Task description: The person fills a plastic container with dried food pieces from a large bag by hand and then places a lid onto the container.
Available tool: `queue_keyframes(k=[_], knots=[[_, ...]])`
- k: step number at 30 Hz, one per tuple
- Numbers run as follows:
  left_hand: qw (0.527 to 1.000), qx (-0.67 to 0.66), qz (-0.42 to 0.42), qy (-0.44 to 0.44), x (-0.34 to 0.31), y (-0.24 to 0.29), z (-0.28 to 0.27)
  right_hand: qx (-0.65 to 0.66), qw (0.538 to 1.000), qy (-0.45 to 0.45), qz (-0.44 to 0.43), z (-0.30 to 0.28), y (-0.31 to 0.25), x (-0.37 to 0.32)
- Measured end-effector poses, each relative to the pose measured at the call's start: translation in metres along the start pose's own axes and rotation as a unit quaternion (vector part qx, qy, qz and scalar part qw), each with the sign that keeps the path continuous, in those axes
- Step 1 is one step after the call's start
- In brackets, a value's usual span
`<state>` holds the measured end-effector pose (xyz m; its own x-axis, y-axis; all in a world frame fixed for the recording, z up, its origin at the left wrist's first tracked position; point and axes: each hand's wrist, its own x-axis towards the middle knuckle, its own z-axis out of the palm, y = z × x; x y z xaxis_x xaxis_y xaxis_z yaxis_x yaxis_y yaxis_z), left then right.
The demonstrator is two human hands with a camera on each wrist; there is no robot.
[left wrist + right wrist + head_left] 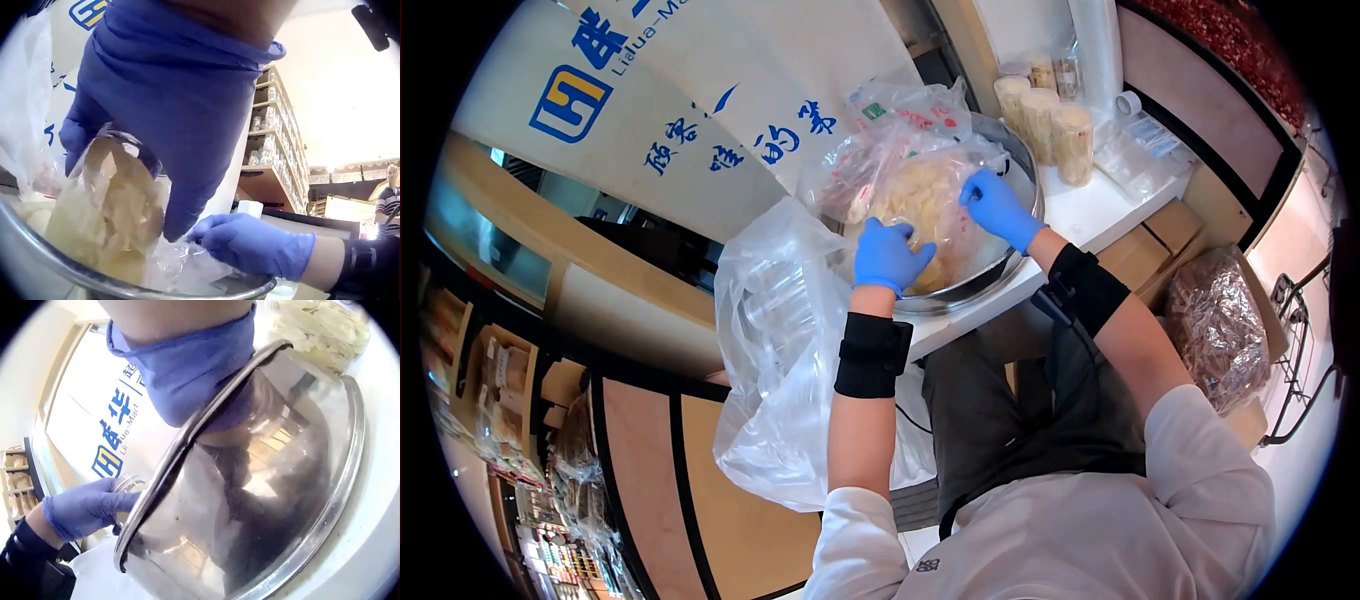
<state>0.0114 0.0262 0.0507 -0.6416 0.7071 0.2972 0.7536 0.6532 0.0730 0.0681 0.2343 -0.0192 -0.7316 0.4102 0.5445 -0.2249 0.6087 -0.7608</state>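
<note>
Both hands wear blue gloves. From above, my left hand [890,258] grips a clear plastic jar [119,219] by its upper part, over a steel basin [281,506]. Pale yellow slices show through the jar's wall. In the basin lies a clear plastic bag [955,205] with red and green print, holding more pale slices [918,190]. My right hand [1000,208] is at the bag's right side, thumb and forefinger pinching its loose film. In the right wrist view the basin's rim hides the right fingers.
Several filled clear jars [1072,140] stand on the white counter right of the basin, near a tape roll [1128,103] and flat plastic bags [1135,160]. At the left hangs a large clear bag [780,330] of empty containers. A printed white panel [660,90] rises behind.
</note>
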Motion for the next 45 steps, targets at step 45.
queue_keyframes(k=[45], knots=[[0.987,-0.124,0.012,0.101,-0.013,0.000,0.011,-0.160,0.980,-0.120,0.006,0.066,0.023,0.037]])
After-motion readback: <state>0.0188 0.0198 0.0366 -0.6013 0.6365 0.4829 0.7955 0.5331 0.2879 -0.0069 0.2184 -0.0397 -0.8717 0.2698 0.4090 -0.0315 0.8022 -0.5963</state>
